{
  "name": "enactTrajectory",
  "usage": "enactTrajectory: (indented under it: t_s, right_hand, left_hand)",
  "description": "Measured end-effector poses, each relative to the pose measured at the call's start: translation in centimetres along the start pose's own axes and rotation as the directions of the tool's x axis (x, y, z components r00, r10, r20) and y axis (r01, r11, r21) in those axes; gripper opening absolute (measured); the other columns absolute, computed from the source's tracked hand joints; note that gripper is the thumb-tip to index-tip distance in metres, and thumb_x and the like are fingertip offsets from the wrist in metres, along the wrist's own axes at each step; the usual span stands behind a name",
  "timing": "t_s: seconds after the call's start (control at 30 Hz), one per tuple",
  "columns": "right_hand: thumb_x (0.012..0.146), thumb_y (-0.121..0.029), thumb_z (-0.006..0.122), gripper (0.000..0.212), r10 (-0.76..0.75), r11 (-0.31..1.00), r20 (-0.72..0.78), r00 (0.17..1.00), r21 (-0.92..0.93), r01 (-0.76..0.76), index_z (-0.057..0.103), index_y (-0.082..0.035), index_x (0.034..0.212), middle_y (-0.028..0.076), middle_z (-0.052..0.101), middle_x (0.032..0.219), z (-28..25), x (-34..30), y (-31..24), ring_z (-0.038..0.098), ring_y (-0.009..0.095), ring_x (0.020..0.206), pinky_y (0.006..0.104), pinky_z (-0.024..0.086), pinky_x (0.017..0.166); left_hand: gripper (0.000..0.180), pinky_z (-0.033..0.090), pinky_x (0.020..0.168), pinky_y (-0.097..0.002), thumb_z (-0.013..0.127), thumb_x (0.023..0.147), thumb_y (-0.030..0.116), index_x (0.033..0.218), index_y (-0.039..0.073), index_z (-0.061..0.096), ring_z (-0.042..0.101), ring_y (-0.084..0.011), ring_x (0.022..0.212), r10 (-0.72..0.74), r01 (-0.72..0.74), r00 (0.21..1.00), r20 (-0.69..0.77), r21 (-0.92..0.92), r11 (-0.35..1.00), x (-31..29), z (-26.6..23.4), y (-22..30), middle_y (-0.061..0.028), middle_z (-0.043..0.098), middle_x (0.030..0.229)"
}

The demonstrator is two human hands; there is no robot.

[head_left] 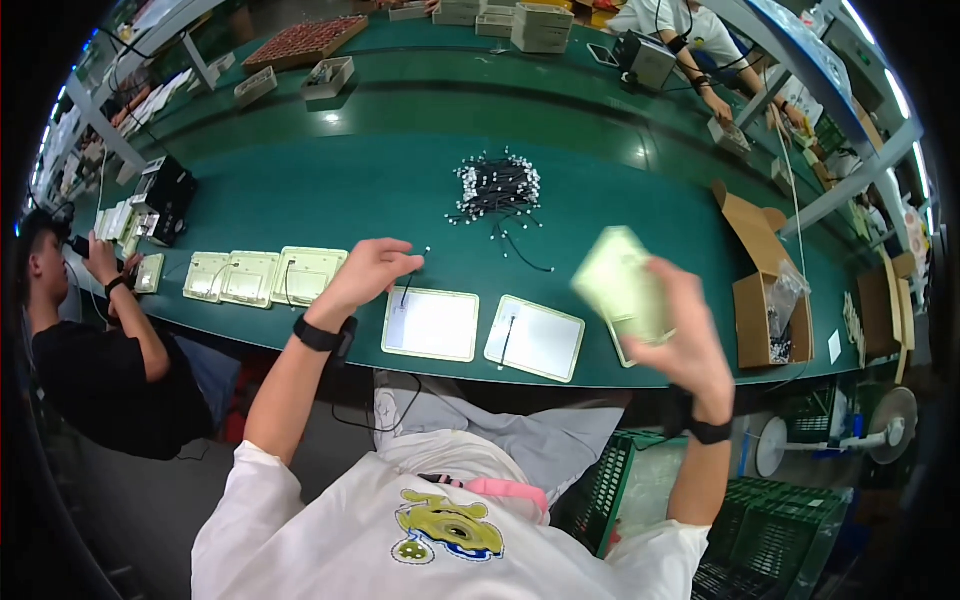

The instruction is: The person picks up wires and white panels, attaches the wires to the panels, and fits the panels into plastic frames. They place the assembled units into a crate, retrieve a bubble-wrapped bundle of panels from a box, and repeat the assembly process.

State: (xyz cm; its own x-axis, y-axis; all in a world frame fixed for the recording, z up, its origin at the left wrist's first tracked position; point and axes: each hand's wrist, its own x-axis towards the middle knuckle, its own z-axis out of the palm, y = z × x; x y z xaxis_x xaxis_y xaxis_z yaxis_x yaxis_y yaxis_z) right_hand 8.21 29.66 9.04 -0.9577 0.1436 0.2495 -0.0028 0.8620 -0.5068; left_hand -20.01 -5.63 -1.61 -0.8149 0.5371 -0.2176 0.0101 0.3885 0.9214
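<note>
My left hand [372, 270] hovers over the left one of two white panels with pale green rims [431, 326]. Its fingertips are pinched around a short black cable [406, 292] with a small white end. In my right hand [690, 335], blurred by motion, is a pale green plastic panel [620, 278], raised and tilted above the table. Beside the first panel lies the second white panel [545, 345], with a black cable across it. Another pale-rimmed piece [618, 345] is mostly hidden behind my right hand. Farther off lies a pile of black cables [500, 187] with white ends.
Several pale green panels with cables [307, 272] lie in a row at left. Beyond them, a co-worker [110, 370] sits by a black device [165, 195]. An open cardboard box [775, 315] stands at right. Green crates [780, 530] stand below the green table [340, 190].
</note>
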Motion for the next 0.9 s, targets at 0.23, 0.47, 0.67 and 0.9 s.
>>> enactTrajectory:
  t_s: [0.23, 0.47, 0.67, 0.9]
  right_hand:
    - [0.071, -0.021, 0.09, 0.094, -0.309, 0.945, 0.236, 0.921, 0.187, 0.269, 0.048, 0.001, 0.152, 0.024, 0.051, 0.153, 11.1, 8.0, -7.6, 0.052, 0.043, 0.135, 0.048, 0.047, 0.116]
    - [0.071, -0.019, 0.091, 0.096, -0.332, 0.935, 0.292, 0.897, 0.224, 0.273, 0.047, 0.001, 0.155, 0.024, 0.047, 0.159, 14.3, 9.1, -9.6, 0.05, 0.044, 0.141, 0.0488, 0.048, 0.118]
    - [0.071, -0.018, 0.091, 0.096, -0.35, 0.936, 0.287, 0.892, 0.14, 0.322, 0.048, 0.0, 0.155, 0.024, 0.047, 0.159, 14.9, 9.7, -10.2, 0.051, 0.044, 0.14, 0.0485, 0.049, 0.117]
    - [0.072, -0.021, 0.09, 0.095, -0.356, 0.933, 0.347, 0.868, 0.191, 0.306, 0.049, -0.002, 0.156, 0.024, 0.048, 0.16, 15.2, 9.2, -10.5, 0.052, 0.044, 0.14, 0.0489, 0.048, 0.117]
  left_hand:
    - [0.027, 0.05, 0.061, -0.0249, 0.071, 0.104, 0.011, 0.123, -0.007, 0.075, 0.063, -0.0063, 0.071, 0.02, 0.021, 0.986, 0.167, -0.237, 0.971, -1.1, 1.0, 0.2, -0.0075, 0.08, 0.097]
    - [0.023, 0.057, 0.074, -0.0266, 0.067, 0.104, 0.004, 0.123, -0.006, 0.077, 0.07, -0.0082, 0.087, 0.127, -0.077, 0.987, 0.093, -0.419, 0.905, -3.0, 0.9, -3.0, -0.008, 0.081, 0.105]
    - [0.024, 0.059, 0.09, -0.0275, 0.066, 0.104, 0.002, 0.123, -0.006, 0.077, 0.074, -0.0116, 0.102, 0.152, -0.091, 0.984, 0.093, -0.47, 0.878, -3.6, 0.8, -3.1, -0.0082, 0.081, 0.111]
    - [0.028, 0.059, 0.088, -0.0273, 0.064, 0.106, 0.003, 0.131, -0.006, 0.073, 0.074, -0.0115, 0.101, 0.169, -0.078, 0.976, 0.134, -0.511, 0.856, -3.9, 0.4, -3.6, -0.0087, 0.08, 0.116]
